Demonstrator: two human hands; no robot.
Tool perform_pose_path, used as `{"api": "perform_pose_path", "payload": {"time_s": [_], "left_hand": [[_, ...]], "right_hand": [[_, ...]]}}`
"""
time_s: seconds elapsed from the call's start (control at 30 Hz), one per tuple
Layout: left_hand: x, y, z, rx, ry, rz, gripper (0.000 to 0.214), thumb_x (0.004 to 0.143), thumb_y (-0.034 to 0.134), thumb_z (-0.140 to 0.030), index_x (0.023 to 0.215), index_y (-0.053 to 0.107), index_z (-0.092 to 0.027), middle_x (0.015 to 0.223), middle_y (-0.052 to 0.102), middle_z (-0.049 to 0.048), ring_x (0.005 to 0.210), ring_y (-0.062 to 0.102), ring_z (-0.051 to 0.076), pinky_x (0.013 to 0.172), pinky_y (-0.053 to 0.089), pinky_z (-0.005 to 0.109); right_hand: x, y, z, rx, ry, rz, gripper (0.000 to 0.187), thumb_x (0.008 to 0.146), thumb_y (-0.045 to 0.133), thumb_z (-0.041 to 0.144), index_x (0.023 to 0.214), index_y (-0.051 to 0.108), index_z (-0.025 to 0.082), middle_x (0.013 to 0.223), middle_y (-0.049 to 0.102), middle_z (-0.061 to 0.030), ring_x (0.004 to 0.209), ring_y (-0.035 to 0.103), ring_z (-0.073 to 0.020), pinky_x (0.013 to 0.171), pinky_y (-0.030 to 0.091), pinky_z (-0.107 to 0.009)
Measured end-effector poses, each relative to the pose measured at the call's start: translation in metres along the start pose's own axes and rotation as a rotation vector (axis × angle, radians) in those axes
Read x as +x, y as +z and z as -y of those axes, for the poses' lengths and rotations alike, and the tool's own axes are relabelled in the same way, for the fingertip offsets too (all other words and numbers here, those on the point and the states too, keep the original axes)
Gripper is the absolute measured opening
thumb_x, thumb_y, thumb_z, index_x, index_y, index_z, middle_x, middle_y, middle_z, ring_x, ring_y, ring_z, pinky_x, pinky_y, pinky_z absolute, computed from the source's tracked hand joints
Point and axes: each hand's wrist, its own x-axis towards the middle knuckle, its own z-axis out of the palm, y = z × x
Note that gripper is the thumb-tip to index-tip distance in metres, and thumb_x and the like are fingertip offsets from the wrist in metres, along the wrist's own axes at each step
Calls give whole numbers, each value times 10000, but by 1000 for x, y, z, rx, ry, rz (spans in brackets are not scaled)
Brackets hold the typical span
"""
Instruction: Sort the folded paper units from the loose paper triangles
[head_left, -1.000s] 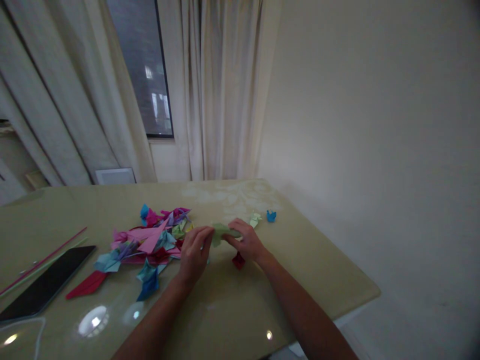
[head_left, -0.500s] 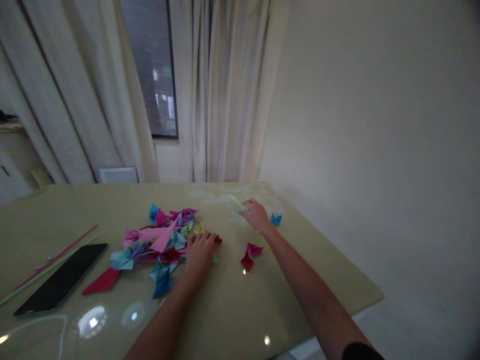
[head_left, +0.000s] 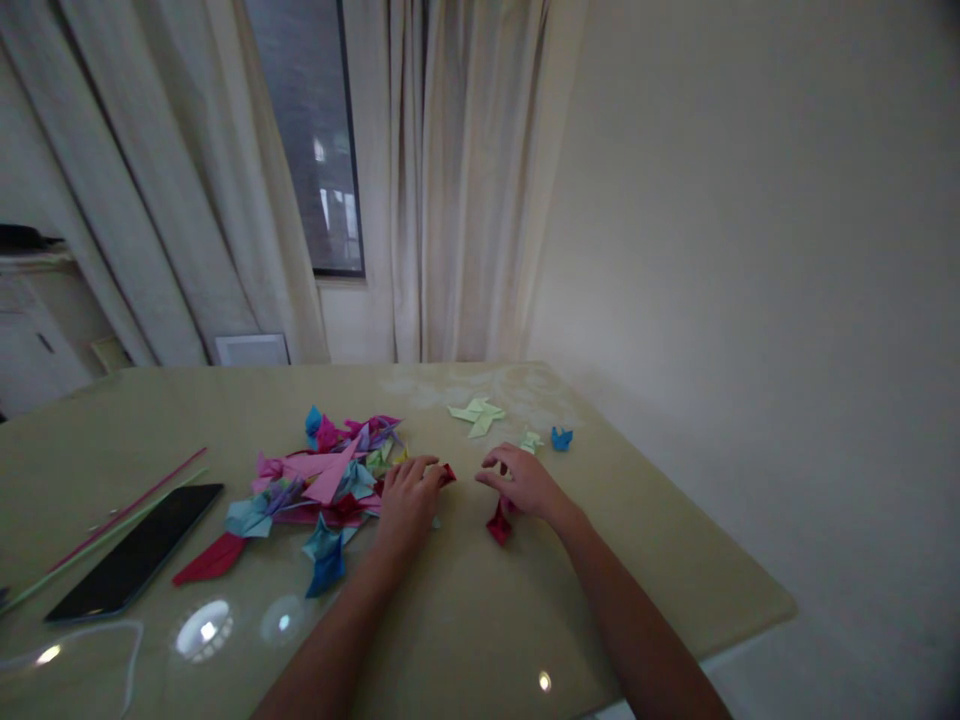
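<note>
My left hand [head_left: 409, 500] is at the right edge of a heap of colourful origami pieces [head_left: 326, 475]. Its fingers are curled round a small red origami piece [head_left: 448, 474], which pokes out beyond the fingertips. My right hand [head_left: 521, 482] hovers to the right with thumb and fingers apart and nothing between them. Just below it lies a red and magenta origami piece [head_left: 498, 526], partly covered by the hand. Farther back rests a pale green pinwheel-shaped origami [head_left: 478, 415]. Behind the right hand are a small pale green origami [head_left: 531, 441] and a blue one [head_left: 561, 439].
A black phone or tablet [head_left: 139, 550] lies at the left of the glossy table [head_left: 450, 640], beside a pink stick [head_left: 131, 507] and a green stick [head_left: 97, 542]. Beyond the table are curtains [head_left: 480, 200], and a wall [head_left: 735, 250] runs along the right.
My right hand has let go of the pale green pinwheel-shaped origami at the back and come nearer, over the red and magenta piece. My left hand has hardly moved.
</note>
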Motion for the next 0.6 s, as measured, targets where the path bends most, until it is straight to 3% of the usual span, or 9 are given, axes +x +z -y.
{"api": "perform_pose_path", "payload": {"time_s": [0.13, 0.2, 0.43, 0.53, 0.6], "left_hand": [[4, -11, 5, -100, 17, -281, 141, 998, 626, -217, 1073, 741, -245, 1121, 773, 62, 1046, 670, 264, 952, 464, 430], [6, -15, -3, -191, 94, -339, 140, 1012, 614, -212, 1102, 720, -230, 1111, 774, 60, 1030, 673, 234, 951, 476, 399], [-6, -9, -59, -291, 505, -88, 136, 1030, 595, -221, 1122, 695, -222, 1006, 773, 45, 876, 673, 176, 798, 487, 332], [-10, -2, -61, -253, 561, -59, 171, 1042, 565, -215, 1159, 690, -223, 1028, 769, 53, 889, 677, 182, 791, 501, 336], [-10, 0, -54, -223, 505, -66, 209, 1047, 536, -189, 1179, 693, -226, 1041, 762, 63, 910, 682, 185, 800, 513, 331]], "right_hand": [[-3, -17, -13, -24, 73, 59, 353, 1055, 561, 442, 912, 730, 168, 866, 705, -48, 794, 623, -179, 729, 425, -284], [-7, -20, -18, -6, 112, 121, 380, 1053, 547, 451, 877, 726, 167, 826, 706, -43, 758, 617, -174, 697, 416, -275], [-12, -15, -23, 187, 149, 306, 133, 880, 732, 289, 943, 761, 176, 834, 745, -27, 737, 651, -170, 663, 464, -247], [-12, -14, -24, 228, 153, 326, 114, 850, 747, 267, 922, 759, 179, 782, 726, -12, 714, 641, -167, 652, 465, -246], [-12, -15, -26, 239, 157, 328, 94, 848, 735, 242, 914, 756, 177, 764, 714, -8, 710, 640, -165, 646, 462, -244]]}}
